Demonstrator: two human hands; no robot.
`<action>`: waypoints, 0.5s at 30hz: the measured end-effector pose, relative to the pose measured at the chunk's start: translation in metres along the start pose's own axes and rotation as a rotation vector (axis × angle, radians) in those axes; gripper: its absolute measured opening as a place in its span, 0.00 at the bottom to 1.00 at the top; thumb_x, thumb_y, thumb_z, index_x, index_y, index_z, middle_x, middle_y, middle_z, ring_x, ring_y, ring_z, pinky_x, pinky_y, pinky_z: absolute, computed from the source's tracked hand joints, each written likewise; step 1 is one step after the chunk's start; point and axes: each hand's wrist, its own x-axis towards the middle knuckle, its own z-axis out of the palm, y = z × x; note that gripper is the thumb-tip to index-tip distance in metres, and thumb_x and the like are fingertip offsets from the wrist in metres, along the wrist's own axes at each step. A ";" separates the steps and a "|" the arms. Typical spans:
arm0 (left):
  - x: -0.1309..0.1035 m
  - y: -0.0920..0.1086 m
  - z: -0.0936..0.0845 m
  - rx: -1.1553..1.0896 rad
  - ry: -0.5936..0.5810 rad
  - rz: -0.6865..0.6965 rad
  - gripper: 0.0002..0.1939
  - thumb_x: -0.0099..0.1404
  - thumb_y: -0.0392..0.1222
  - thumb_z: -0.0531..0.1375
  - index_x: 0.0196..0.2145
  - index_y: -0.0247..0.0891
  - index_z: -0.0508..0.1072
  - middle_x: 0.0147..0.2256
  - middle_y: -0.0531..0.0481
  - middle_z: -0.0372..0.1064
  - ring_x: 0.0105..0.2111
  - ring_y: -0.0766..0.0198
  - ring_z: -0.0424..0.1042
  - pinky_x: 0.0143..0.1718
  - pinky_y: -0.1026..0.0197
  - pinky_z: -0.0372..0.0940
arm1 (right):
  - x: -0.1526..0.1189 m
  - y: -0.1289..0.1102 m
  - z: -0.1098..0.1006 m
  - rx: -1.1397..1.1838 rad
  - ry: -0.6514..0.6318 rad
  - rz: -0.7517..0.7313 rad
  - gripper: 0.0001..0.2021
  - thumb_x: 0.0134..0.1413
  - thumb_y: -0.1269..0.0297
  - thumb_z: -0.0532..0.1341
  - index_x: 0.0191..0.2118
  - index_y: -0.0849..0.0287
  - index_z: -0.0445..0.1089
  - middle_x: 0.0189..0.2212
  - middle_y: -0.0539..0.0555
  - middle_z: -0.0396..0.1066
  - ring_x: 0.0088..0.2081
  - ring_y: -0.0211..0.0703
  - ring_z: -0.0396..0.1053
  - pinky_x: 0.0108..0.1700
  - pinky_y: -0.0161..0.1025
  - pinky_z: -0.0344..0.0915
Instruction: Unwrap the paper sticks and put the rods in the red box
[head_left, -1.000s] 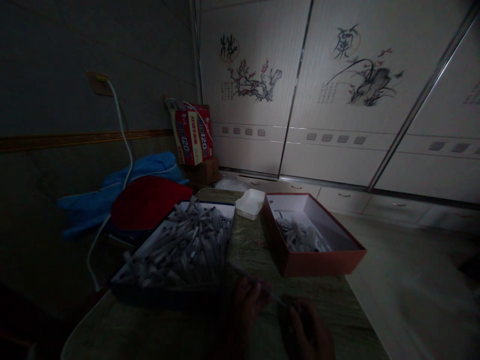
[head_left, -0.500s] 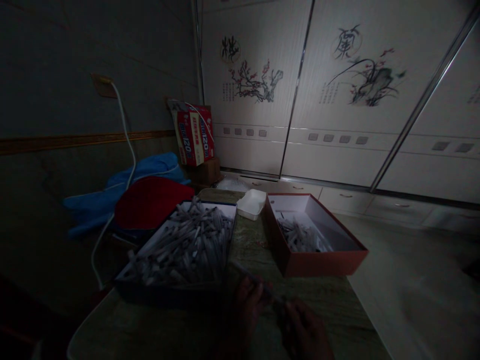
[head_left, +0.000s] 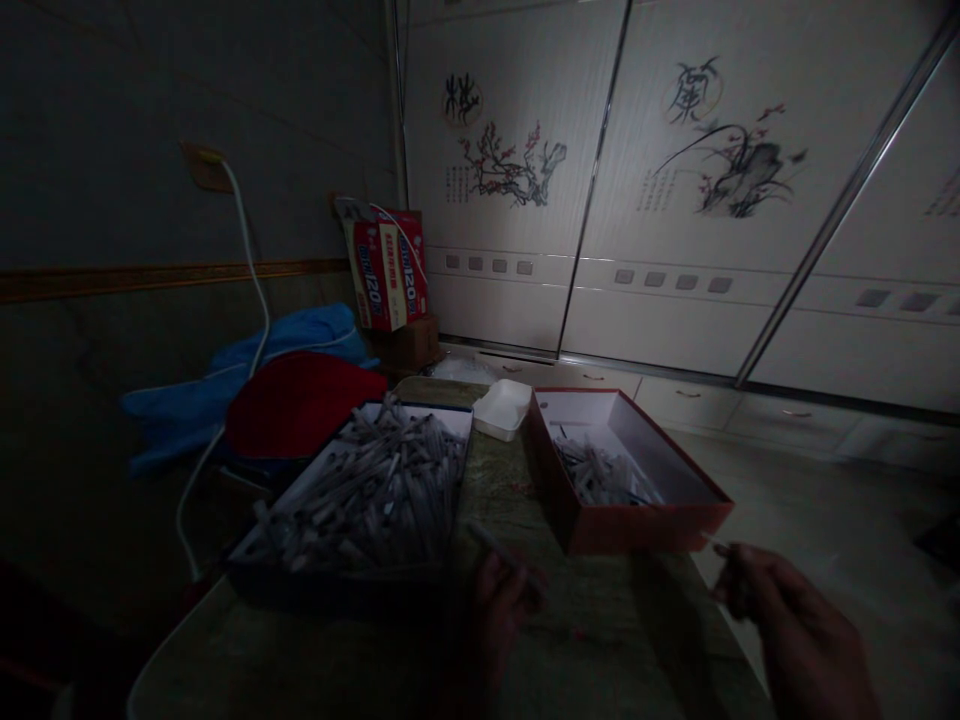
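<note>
From the head camera I saw the left hand point(head_left: 501, 610) low over the table point(head_left: 645, 640), its fingers pinched round a thin grey stick point(head_left: 504, 553). The stick's long axis ran from the fingers up and to the left, its free end pointing at the near right corner of the dark box point(head_left: 352, 585) heaped with sticks of the same kind — that box lay just beside the left hand, on its left.

The right hand point(head_left: 787, 625) hung well apart, out past the table's right edge, fingers drawn together around something small and pale at the tips; the room was too dark for me to tell what it was. It was the nearer hand to the red box point(head_left: 637, 525), which lay just up and left of it and held a thin scatter of sticks on its white floor.

So the held stick sat between the two boxes, closer to the full one — and the red box lay up and to the right of the left hand.

A small white tray point(head_left: 501, 408) stood at the far end, between the boxes.
</note>
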 end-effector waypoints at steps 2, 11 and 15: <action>-0.001 -0.001 0.001 0.039 -0.029 0.001 0.20 0.44 0.46 0.69 0.33 0.37 0.69 0.26 0.48 0.75 0.28 0.59 0.73 0.28 0.60 0.64 | 0.023 -0.023 0.018 -0.055 0.052 -0.129 0.16 0.53 0.49 0.54 0.28 0.56 0.67 0.21 0.49 0.67 0.25 0.39 0.66 0.29 0.33 0.61; 0.003 -0.014 -0.003 0.169 0.000 0.040 0.22 0.47 0.60 0.64 0.26 0.38 0.68 0.19 0.54 0.67 0.20 0.65 0.68 0.20 0.65 0.59 | 0.117 -0.032 0.095 -0.352 0.006 -0.330 0.13 0.48 0.63 0.52 0.35 0.64 0.69 0.28 0.63 0.70 0.31 0.53 0.68 0.36 0.48 0.60; 0.005 -0.017 -0.006 0.233 0.053 0.058 0.24 0.47 0.64 0.62 0.26 0.37 0.68 0.17 0.56 0.65 0.17 0.67 0.66 0.19 0.66 0.58 | 0.097 -0.036 0.089 -0.323 -0.047 -0.403 0.14 0.47 0.61 0.54 0.36 0.63 0.71 0.41 0.68 0.67 0.36 0.56 0.68 0.40 0.51 0.61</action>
